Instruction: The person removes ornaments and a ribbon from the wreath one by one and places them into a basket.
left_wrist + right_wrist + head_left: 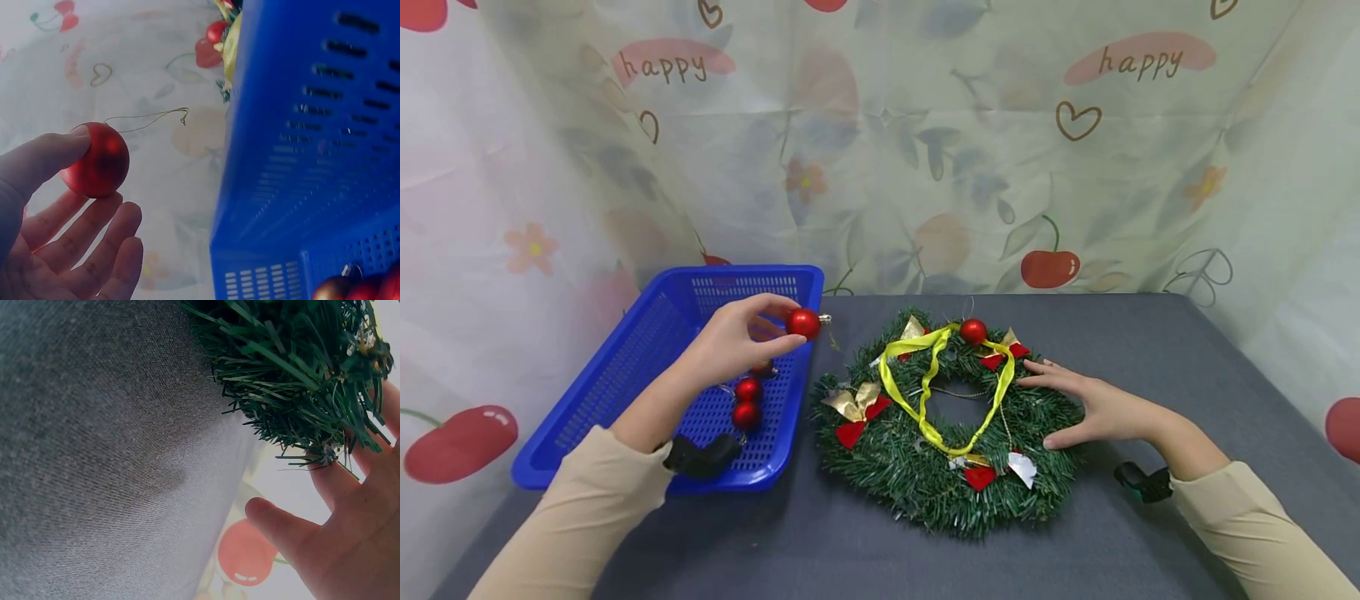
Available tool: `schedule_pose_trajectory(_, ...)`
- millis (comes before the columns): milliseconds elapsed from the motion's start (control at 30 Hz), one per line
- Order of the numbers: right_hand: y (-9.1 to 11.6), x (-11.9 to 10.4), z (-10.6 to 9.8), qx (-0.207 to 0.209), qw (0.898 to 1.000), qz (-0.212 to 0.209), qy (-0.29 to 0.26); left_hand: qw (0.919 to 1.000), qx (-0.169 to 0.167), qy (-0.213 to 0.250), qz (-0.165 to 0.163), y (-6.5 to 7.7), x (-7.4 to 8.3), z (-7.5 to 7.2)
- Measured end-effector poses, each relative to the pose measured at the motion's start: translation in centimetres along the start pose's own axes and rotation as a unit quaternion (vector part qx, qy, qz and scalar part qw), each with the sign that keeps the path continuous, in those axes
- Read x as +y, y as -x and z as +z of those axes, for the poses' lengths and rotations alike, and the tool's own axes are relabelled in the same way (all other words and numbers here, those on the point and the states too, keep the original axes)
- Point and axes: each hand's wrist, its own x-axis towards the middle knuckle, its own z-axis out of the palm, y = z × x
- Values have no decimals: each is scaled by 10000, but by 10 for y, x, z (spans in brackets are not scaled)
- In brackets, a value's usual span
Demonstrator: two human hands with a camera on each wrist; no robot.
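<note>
1. Worktop (1120,333): carries basket and wreath side by side, apparently so that both fall within reach.
2. Basket (775,272): blue, at left; its walls probably stop the loose balls (747,416) rolling away.
3. Wreath (917,492): lies flat, right of the basket, presumably for stability; yellow ribbon (913,342) loops across its centre.
4. Right hand (1101,410): fingers extended, not clenched, touching the wreath's right edge; likely a steadying contact.
5. Left hand (730,337): thumb and fingers pinch the red ball (802,323) above the basket's right side.
6. String (147,119): gold, hanging free; the grasp on the ball's body seemingly keeps it unobstructed.
</note>
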Motion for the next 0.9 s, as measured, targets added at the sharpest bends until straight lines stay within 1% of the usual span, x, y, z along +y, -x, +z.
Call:
schedule_pose_trajectory(133, 0, 0, 0, 1, 10000, -25, 2, 9998, 56, -92, -149, -1, -7, -4)
schedule_pose_trajectory(333, 0, 1, 1, -16, 10000, 54, 9, 9994, 128, -204, -257, -1, -17, -10)
schedule_pose_trajectory(700, 0, 2, 0, -27, 9999, 86, 75, 9985, 9, -261, -475, 1, -29, -16)
schedule_pose_trajectory(900, 0, 0, -1, -26, 9999, 77, 63, 9974, -146, -337, -628, 1, -37, -19)
